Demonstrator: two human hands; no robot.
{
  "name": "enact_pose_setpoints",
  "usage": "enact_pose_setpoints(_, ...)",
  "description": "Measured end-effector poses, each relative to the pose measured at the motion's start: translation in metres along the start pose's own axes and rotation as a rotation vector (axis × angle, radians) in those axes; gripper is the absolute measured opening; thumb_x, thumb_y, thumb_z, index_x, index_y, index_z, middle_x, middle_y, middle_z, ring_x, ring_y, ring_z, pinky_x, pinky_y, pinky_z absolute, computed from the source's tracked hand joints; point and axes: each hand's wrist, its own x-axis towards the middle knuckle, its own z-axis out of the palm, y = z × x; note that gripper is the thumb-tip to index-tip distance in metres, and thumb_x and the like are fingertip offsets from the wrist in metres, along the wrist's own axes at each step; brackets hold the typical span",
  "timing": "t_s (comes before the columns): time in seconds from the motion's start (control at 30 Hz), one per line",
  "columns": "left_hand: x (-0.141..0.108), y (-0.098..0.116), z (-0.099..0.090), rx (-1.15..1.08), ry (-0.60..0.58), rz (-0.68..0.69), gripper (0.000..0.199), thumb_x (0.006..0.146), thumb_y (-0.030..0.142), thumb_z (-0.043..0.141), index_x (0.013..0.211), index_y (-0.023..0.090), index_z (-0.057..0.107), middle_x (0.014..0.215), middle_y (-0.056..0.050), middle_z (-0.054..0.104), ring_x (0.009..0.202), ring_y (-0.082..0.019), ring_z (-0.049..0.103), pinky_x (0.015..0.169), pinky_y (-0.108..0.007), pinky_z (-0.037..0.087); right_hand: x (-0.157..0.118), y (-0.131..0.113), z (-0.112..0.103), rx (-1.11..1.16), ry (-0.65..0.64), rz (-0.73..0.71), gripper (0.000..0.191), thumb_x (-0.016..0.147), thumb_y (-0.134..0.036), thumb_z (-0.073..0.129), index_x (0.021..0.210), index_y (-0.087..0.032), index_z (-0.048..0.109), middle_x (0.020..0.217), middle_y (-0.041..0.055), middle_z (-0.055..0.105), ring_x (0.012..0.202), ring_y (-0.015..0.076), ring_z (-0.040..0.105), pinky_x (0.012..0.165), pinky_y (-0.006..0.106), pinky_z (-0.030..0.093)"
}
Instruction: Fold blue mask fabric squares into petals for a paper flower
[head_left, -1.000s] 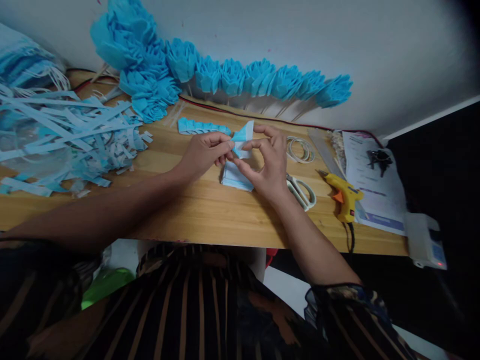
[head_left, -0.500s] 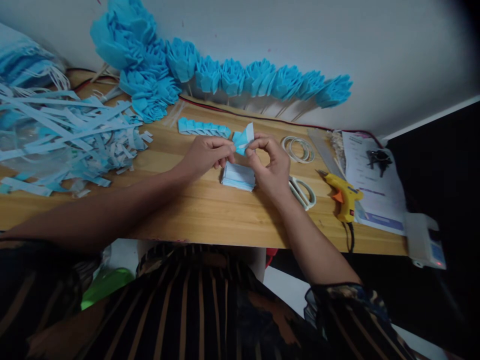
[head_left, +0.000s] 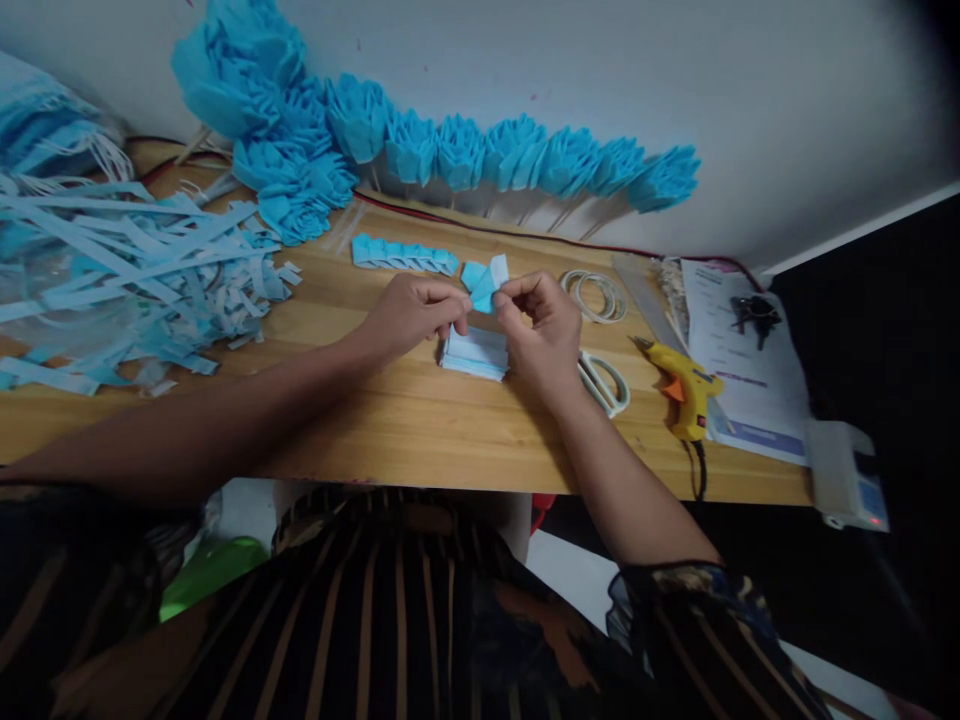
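Observation:
Above the wooden table, my left hand (head_left: pixel 420 312) and my right hand (head_left: pixel 546 325) pinch a small blue piece of non-woven cloth (head_left: pixel 484 293) between them. The piece is folded, and a paler flap stands up at its top right, by my right fingers. Just below it lies a stack of pale blue cloth rectangles (head_left: pixel 474 357). A row of folded blue pieces (head_left: pixel 405 254), overlapping one another, lies behind my left hand. Beside my right wrist are the light-coloured handles of scissors (head_left: pixel 607 385), partly hidden by the hand.
Blue cloth flowers on sticks (head_left: pixel 517 152) lean along the wall. Cut strips (head_left: pixel 142 260) are heaped at left. To the right are white rings (head_left: pixel 594 296), a yellow glue gun (head_left: pixel 682 390), printed paper (head_left: pixel 739 365), keys (head_left: pixel 756 315) and a white box (head_left: pixel 847 475) at the table edge.
The pale flap of the cloth piece has tipped down a little, and more of its folded blue face shows. Both hands keep their pinch. The whole view has shifted slightly.

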Motion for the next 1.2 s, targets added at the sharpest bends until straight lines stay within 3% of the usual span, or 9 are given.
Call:
enact_pose_setpoints(0.13, 0.001, -0.004, 0.000, 0.044, 0.051, 0.034, 0.023, 0.083, 0.020, 0.062, 0.061, 0.018, 0.067, 0.058, 0.000, 0.067, 0.050, -0.007, 0.053, 0.052, -0.019, 0.042, 0.000, 0.005, 0.002, 0.099, -0.029, 0.055, 0.015, 0.091, -0.039, 0.069, 0.092, -0.026, 0.062, 0.081, -0.0026, 0.065, 0.074, 0.0134, 0.061, 0.074, 0.031, 0.052)
enact_pose_setpoints(0.33, 0.002, -0.007, -0.001, 0.079, 0.087, 0.052, 0.022, 0.081, 0.017, 0.059, 0.060, 0.018, 0.066, 0.058, 0.000, 0.066, 0.051, -0.008, 0.052, 0.054, -0.020, 0.042, 0.002, 0.007, 0.000, 0.171, -0.133, 0.162, 0.047, 0.090, -0.059, 0.069, 0.128, -0.033, 0.057, 0.085, -0.0008, 0.064, 0.075, 0.0175, 0.061, 0.067, 0.035, 0.053)
enact_pose_setpoints(0.5, 0.003, -0.011, 0.000, 0.178, 0.116, 0.110, 0.023, 0.080, 0.018, 0.059, 0.057, 0.019, 0.065, 0.058, -0.001, 0.067, 0.055, -0.010, 0.056, 0.055, -0.022, 0.040, 0.002, 0.003, -0.006, 0.159, -0.155, 0.162, 0.053, 0.092, -0.065, 0.064, 0.132, -0.032, 0.059, 0.088, 0.0014, 0.064, 0.082, 0.0205, 0.064, 0.072, 0.039, 0.056)
enact_pose_setpoints(0.7, -0.001, -0.007, 0.002, 0.296, 0.125, 0.184, 0.019, 0.076, 0.015, 0.060, 0.058, 0.019, 0.065, 0.053, 0.004, 0.061, 0.054, -0.010, 0.050, 0.056, -0.023, 0.036, 0.002, 0.011, -0.001, 0.158, -0.177, 0.146, 0.056, 0.091, -0.063, 0.066, 0.137, -0.034, 0.056, 0.087, 0.0008, 0.063, 0.075, 0.0190, 0.061, 0.065, 0.036, 0.052)
enact_pose_setpoints(0.83, -0.001, -0.004, 0.001, 0.234, 0.104, 0.162, 0.025, 0.083, 0.016, 0.059, 0.059, 0.019, 0.064, 0.054, 0.003, 0.060, 0.056, -0.010, 0.052, 0.059, -0.024, 0.039, 0.001, 0.014, 0.000, 0.138, -0.166, 0.129, 0.056, 0.092, -0.064, 0.064, 0.139, -0.034, 0.054, 0.093, 0.0015, 0.065, 0.076, 0.0185, 0.061, 0.065, 0.035, 0.052)
enact_pose_setpoints(0.97, 0.001, -0.004, 0.001, 0.127, 0.027, 0.117, 0.035, 0.093, 0.029, 0.057, 0.060, 0.019, 0.063, 0.053, 0.002, 0.059, 0.051, -0.009, 0.052, 0.057, -0.024, 0.041, 0.000, 0.012, 0.000, 0.117, -0.162, 0.119, 0.059, 0.091, -0.064, 0.064, 0.141, -0.033, 0.052, 0.096, 0.0023, 0.066, 0.076, 0.0178, 0.062, 0.066, 0.035, 0.054)
enact_pose_setpoints(1.2, 0.003, -0.010, 0.001, 0.086, 0.003, 0.145, 0.026, 0.091, 0.028, 0.062, 0.067, 0.018, 0.063, 0.063, 0.001, 0.068, 0.052, -0.008, 0.055, 0.055, -0.021, 0.043, -0.001, 0.008, 0.000, 0.126, -0.178, 0.141, 0.061, 0.092, -0.065, 0.063, 0.142, -0.033, 0.052, 0.096, 0.0024, 0.067, 0.081, 0.0194, 0.065, 0.071, 0.039, 0.058)
